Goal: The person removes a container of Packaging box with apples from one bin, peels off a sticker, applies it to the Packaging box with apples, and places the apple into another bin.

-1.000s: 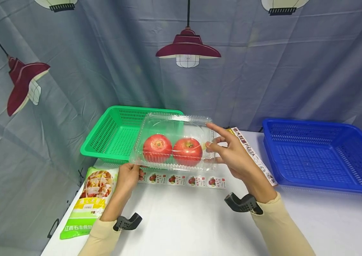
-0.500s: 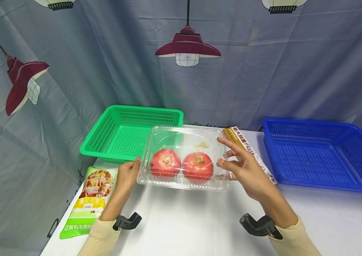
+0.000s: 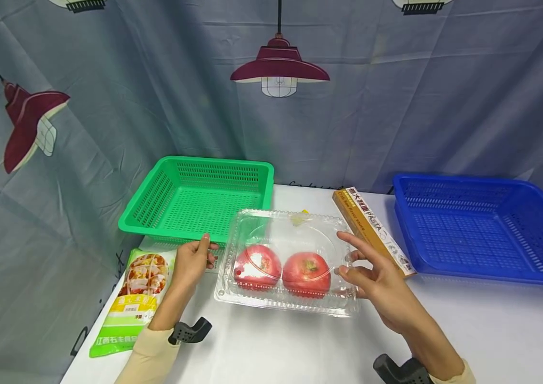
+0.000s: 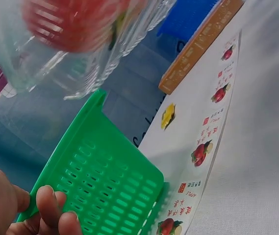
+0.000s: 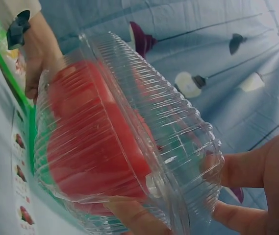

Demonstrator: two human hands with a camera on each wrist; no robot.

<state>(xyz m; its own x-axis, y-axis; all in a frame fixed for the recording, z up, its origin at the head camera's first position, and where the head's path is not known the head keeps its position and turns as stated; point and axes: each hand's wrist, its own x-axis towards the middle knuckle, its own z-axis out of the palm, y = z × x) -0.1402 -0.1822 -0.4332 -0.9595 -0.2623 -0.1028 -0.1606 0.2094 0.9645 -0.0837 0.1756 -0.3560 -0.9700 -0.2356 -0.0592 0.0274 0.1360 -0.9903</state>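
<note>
A clear plastic clamshell box [image 3: 319, 224] with a closed lid holds two red apples [image 3: 306, 272], side by side. My right hand [image 3: 379, 282] grips the box at its right end; in the right wrist view, fingers [image 5: 240, 169] lie against the lid and one finger reaches beneath. The box tilts toward me above the table. My left hand [image 3: 192, 261] is off the box, beside its left end, fingers loosely bent with nothing seen in them. In the left wrist view that hand overlaps the rim of the green basket [image 4: 114, 176]. A strip of apple labels [image 4: 200, 152] lies on the table under the box.
The blue basket [image 3: 406, 229] stands at the right, with a long pasta box [image 3: 372, 229] lying left of it. A food bag [image 3: 132, 309] lies at the left edge of the white table [image 3: 271, 346]. A small yellow item [image 4: 168, 116] lies near the back.
My right hand has brought the apple box down, toward me and rightward, out from over the green basket. My left hand has come away from the box and stayed near the basket.
</note>
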